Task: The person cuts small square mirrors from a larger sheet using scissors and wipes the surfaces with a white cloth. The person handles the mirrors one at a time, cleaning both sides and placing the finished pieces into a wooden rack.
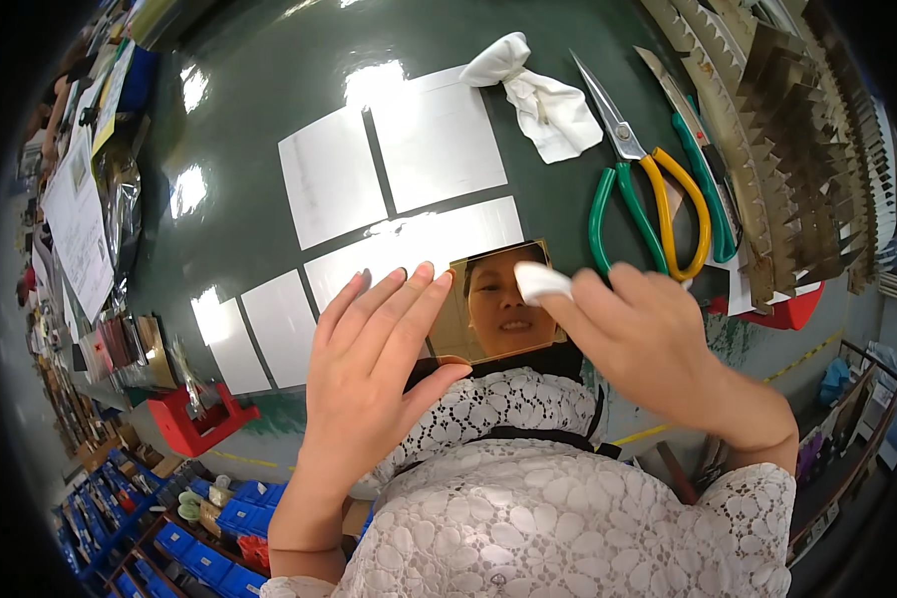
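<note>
My left hand (374, 369) grips the left side of a small rectangular mirror plate (447, 324) with a golden edge. Its fingers lie along the upper left, the thumb at the lower left corner. The plate is at the near edge of the green table and reflects a person. My right hand (643, 334) is closed, with a small white cloth (542, 283) at its index fingertip. That cloth touches or hovers just over the plate's right part; I cannot tell which. Beyond the plate lie several flat pale rectangular sheets (447, 140), laid out in rows.
A crumpled white cloth (553, 110) lies at the far right of the sheets. Beside it are scissors (623, 140) with green and yellow handles and a green-handled cutter (703, 179). Toothed metal strips (767, 149) line the right. Red clamp-like pieces (184, 419) sit at the table's near edge.
</note>
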Available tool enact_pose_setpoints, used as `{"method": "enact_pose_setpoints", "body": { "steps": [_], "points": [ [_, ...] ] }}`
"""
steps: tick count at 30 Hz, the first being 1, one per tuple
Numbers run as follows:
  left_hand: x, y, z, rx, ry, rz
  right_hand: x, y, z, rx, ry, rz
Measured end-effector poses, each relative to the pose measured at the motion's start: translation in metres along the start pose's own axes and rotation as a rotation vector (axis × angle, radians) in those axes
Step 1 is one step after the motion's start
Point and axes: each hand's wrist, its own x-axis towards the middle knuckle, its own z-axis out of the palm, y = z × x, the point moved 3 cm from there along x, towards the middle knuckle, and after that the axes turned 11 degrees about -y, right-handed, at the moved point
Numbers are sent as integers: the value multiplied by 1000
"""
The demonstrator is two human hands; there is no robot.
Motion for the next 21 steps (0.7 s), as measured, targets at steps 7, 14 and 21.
{"method": "enact_pose_setpoints", "body": {
  "steps": [7,14,21],
  "points": [
    [1,0,-2,0,6,9,-23,-21,8,13,-32,-82],
    [0,0,-1,12,3,9,5,7,-2,1,-23,38],
    [2,1,-4,5,-3,4,-12,-22,9,-1,-37,-120]
  ]
}}
